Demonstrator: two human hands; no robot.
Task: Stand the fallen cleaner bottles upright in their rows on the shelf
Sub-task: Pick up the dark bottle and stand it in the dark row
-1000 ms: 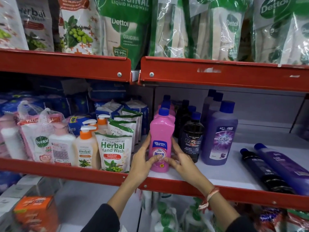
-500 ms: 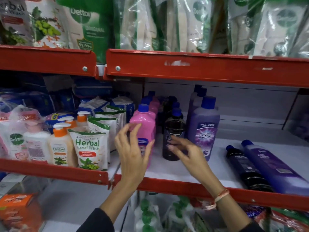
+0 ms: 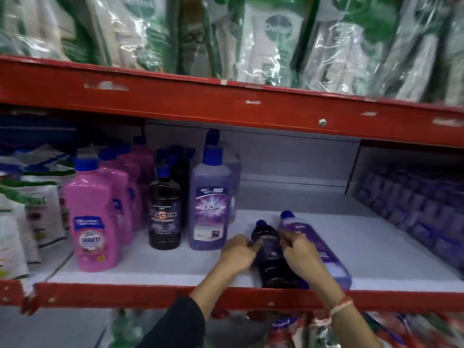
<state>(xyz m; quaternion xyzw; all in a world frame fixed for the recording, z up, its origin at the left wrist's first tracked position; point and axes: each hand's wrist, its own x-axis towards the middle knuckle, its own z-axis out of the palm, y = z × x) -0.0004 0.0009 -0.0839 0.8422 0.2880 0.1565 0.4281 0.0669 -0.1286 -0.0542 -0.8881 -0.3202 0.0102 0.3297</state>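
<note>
A black cleaner bottle lies on its side on the white shelf, blue cap pointing to the back. Beside it on the right lies a purple bottle, also on its side. My left hand grips the black bottle's left flank and my right hand grips its right flank, between the two fallen bottles. Upright rows stand to the left: pink bottles, black Bactin bottles and purple Bactin bottles.
A red upper shelf edge hangs low above, loaded with green and white refill pouches. White pouches crowd the left. Stacked purple packs fill the right compartment. The red front lip runs below my hands.
Both hands left the upright pink bottle and moved right to the fallen black bottle, closing on its sides. The view swung right and closer.
</note>
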